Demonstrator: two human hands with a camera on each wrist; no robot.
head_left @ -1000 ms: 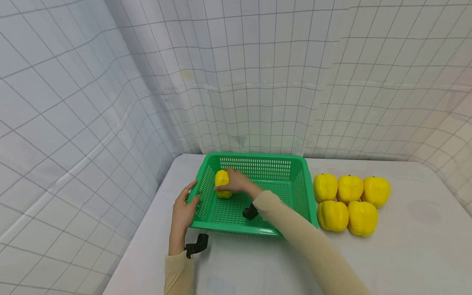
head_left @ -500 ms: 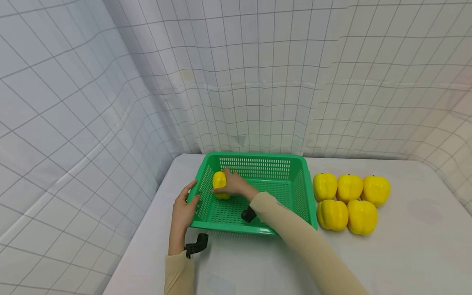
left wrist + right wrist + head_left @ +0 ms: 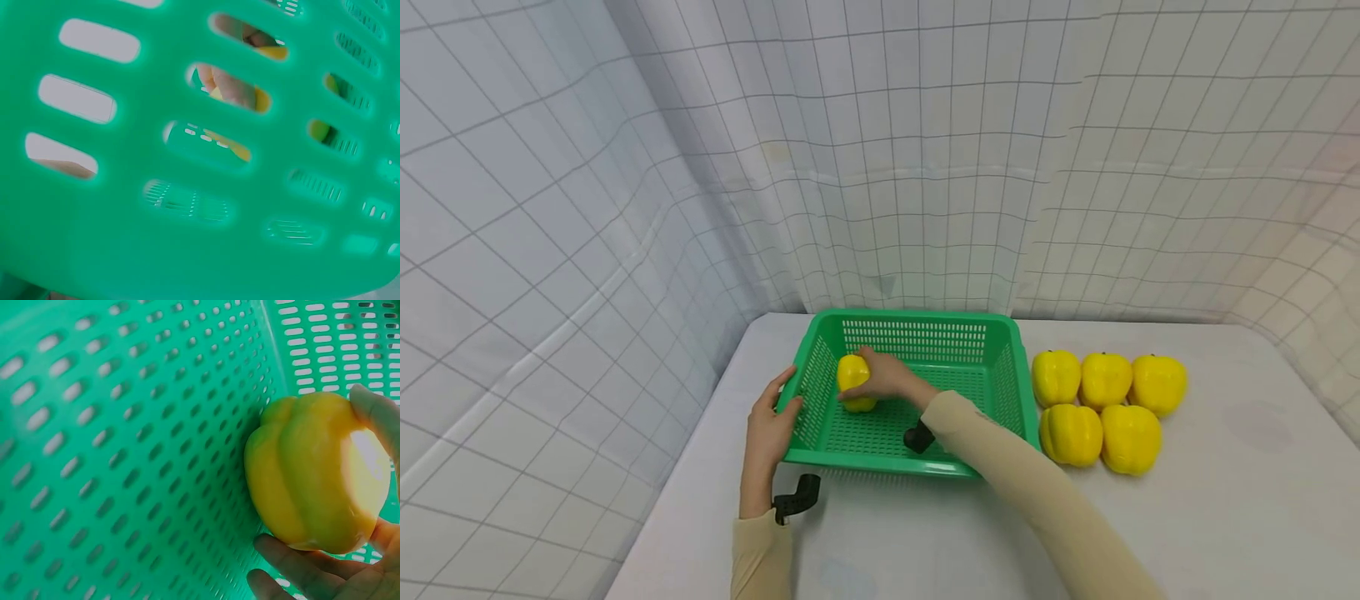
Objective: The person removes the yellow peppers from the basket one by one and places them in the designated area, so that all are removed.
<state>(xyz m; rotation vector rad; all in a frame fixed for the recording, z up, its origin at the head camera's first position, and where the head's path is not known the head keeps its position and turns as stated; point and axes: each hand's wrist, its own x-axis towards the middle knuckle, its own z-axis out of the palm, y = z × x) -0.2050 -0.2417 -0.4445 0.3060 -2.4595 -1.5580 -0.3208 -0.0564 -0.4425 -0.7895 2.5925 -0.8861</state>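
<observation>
Inside the green slotted plastic basket (image 3: 880, 465), at its left end, my right hand (image 3: 886, 375) grips a yellow bell pepper (image 3: 853, 372). The right wrist view shows this bell pepper (image 3: 306, 475) close up, thumb and fingers spread around it, with the basket floor (image 3: 125, 462) right beside it. My left hand (image 3: 769, 429) holds the basket's left rim, thumb over the inner side and fingers along the outside. Slotted basket wall (image 3: 187, 250) fills the left wrist view; parts of the right hand and the bell pepper show through its slots.
Several more yellow bell peppers (image 3: 1105, 382) stand in two rows on the white table (image 3: 1240, 500), right of the basket. A white gridded curtain (image 3: 925, 167) hangs behind and at the sides.
My right hand shifts the bell pepper slightly left, then back to the right and a little nearer. The left hand stays on the rim. The view drifts slightly.
</observation>
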